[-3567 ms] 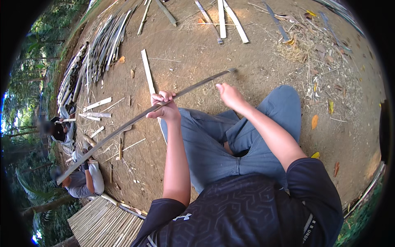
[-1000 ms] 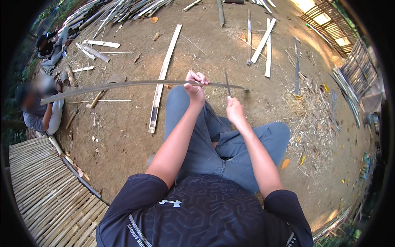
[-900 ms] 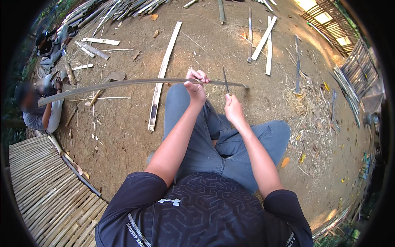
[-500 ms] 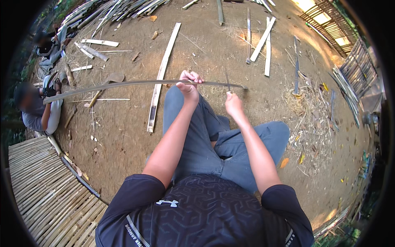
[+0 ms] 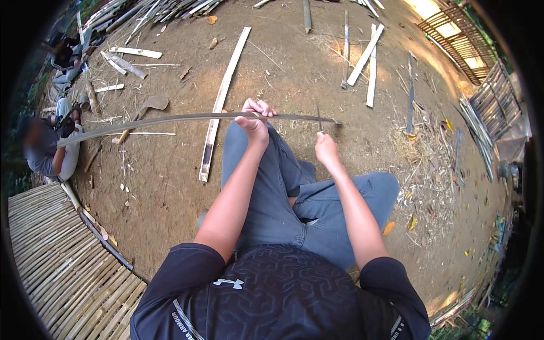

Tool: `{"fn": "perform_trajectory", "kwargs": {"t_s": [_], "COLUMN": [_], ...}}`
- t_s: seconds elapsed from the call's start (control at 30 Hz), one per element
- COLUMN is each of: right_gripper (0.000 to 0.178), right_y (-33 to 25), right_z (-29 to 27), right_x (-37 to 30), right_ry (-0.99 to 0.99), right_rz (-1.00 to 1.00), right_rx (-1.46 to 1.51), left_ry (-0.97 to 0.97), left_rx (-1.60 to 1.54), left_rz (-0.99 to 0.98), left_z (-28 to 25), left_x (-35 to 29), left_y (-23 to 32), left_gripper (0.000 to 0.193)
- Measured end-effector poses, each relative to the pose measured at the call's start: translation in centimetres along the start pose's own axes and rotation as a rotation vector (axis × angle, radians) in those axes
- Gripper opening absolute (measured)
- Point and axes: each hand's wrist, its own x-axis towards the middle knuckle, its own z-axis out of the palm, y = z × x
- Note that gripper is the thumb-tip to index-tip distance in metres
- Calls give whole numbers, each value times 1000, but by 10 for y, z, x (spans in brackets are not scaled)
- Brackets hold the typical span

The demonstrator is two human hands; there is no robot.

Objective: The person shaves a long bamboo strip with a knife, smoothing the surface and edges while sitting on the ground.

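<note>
Two hands on one long bamboo strip (image 5: 170, 119). Left hand (image 5: 254, 117) fisted around strip near its right end, held above knee. Right hand (image 5: 326, 145) clenched on one thin blade (image 5: 319, 118), blade upright, tip meeting strip. Strip runs left, slightly bowed, over dirt. One flat plank (image 5: 222, 102) on ground beneath. One seated person (image 5: 50, 148) far left. One bamboo mat (image 5: 62, 266) lower left.

Black short-sleeved patterned shirt, grey-blue trousers, bare forearms
</note>
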Motion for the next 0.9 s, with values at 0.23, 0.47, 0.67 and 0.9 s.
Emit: {"fn": "perform_trajectory", "kwargs": {"t_s": [0.23, 0.47, 0.67, 0.9], "right_gripper": [47, 46, 47, 48], "right_y": [18, 48, 7, -8], "right_z": [-3, -3, -10, -8], "right_x": [14, 36, 1, -10], "right_ry": [19, 25, -47, -83], "right_rz": [81, 150, 84, 57], "right_rx": [9, -3, 2, -20], "left_ry": [80, 79, 100, 78], "left_rx": [15, -11, -31, 20], "left_rz": [-18, -19, -3, 6], "left_z": [3, 3, -6, -11], "left_x": [2, 3, 5, 0], "left_y": [-1, -11, -5, -1], "left_gripper": [92, 91, 91, 91]}}
